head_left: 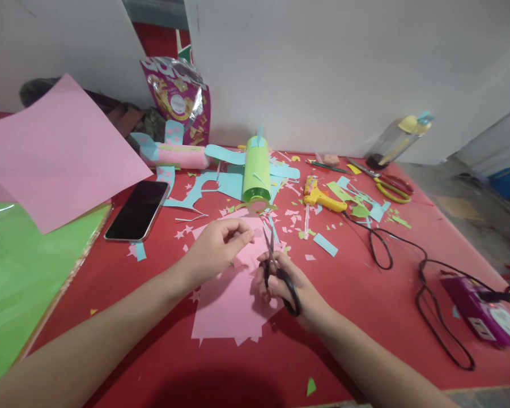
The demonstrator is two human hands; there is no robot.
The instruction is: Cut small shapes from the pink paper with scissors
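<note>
Left hand (215,249): in the head view, over the pink sheets, fingers curled nearly closed with thumb and forefinger together; whether a tiny scrap is pinched there, I cannot tell.
Right hand (295,283): closed around the black handles of the scissors (271,249), just beside the left hand; this grip likely gives control of the blades.
Scissor blades: slightly apart, tips pointing away from the person, seemingly keeping the edges clear of the fingers.
Pink paper sheets (227,314): flat on the red table (170,345), beneath and between the hands, probably there to be within easy reach.
Green paper cylinder (256,164): beyond the hands, with blue paper wings at its sides, apparently set back to leave working room.
Glue gun (323,198): on its side to the right, a glue stick (306,221) showing; its black cord (423,249) runs toward the purple power box (484,311), likely keeping it powered beside the work.
Smartphone (138,211): face up at left, outside the paper scraps' main spread.
</note>
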